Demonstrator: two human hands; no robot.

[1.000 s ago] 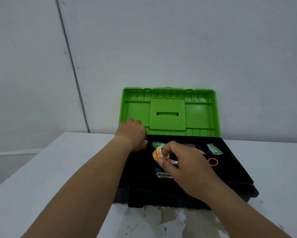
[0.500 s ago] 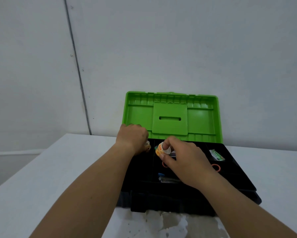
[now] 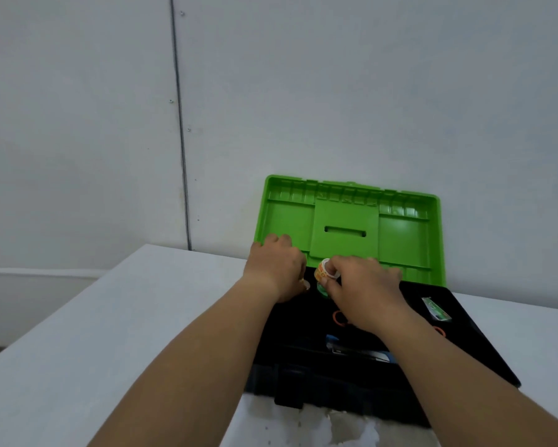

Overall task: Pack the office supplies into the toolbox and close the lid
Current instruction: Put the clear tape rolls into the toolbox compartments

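At frame centre, my right hand (image 3: 361,285) pinches the tape roll (image 3: 323,271), left hand (image 3: 276,269) curled, contents unclear; I should lower it squarely into the toolbox (image 3: 464,343).

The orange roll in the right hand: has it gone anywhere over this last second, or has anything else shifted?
The right hand carried the small orange tape roll from the middle of the black toolbox tray toward the back, near the open green lid, still pinching it. The left hand stayed closed at the tray's back left corner. The lid stayed open; the green packet did not move.
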